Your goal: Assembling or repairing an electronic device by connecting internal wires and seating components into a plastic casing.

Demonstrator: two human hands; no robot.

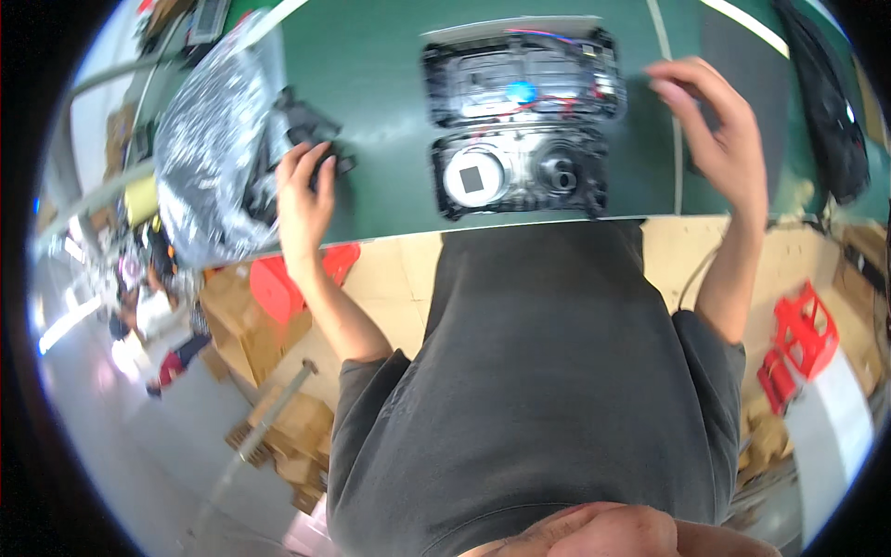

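My left hand (306,202) is at the mouth of a clear plastic bag (209,139), its fingers closed on a black plastic part (311,121). More dark parts lie beside it, partly inside the bag. In front of me is an opened black plastic housing in two halves. The far half (473,84) has red and blue wires and a round blue piece (522,92). The near half (510,200) holds a white round speaker (474,176) with a dark square and a black round part (560,169). My right hand (724,139) hovers right of the housing, thumb and forefinger tips together; anything between them is too small to see.
The green table (380,84) ends at my waist. A dark grey mat (742,84) and a black bag-like item (831,111) lie at the right. Below stand cardboard boxes (243,320) and red stools (806,330). Other people are blurred at far left.
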